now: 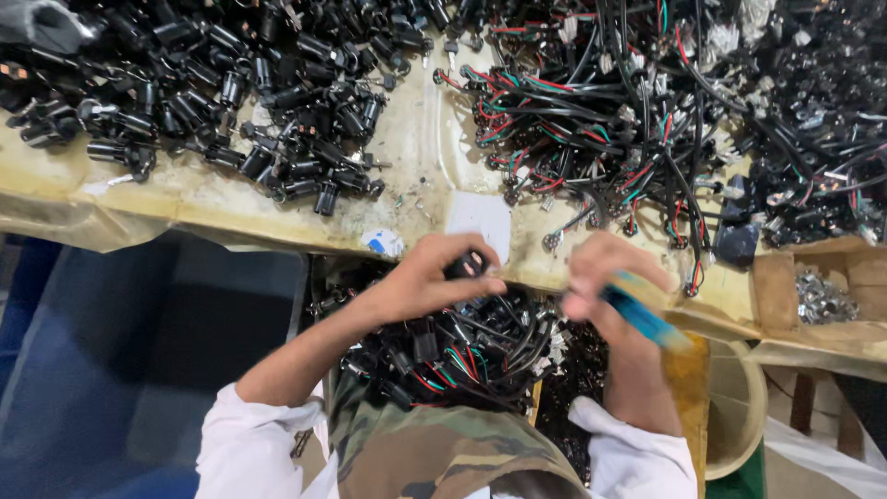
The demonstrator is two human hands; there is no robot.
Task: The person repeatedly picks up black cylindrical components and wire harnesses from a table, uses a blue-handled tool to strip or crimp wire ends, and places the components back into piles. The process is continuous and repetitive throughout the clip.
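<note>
Your left hand (434,277) pinches a small black cylindrical part (468,264) between thumb and fingers, right at the front edge of the worktop (416,157). Your right hand (605,277) is closed around a blue-handled tool (642,319), which is blurred, so its tip cannot be seen clearly. The two hands are near each other, and the tool points toward the black part.

The risk, as I judge it, is at this edge. The part is held over the border and not over the worktop, so if the pinch slips, it can fall into the tangle of black wired parts (462,356) on your lap (there it looks like all the others, hard to find again). The tool can also slide off such a small round body and come against your left fingers.

Room to move is small. Behind the hands lies a white paper (479,222), to the left the heap of black cylinders (277,111), to the right the mass of red, green and black wires (610,111), whose loose ends hang close to your right hand and could catch the tool. The cardboard box of small metal pieces (818,296) sits at the far right, well apart. The only bare strip is the pale surface between the two heaps.
</note>
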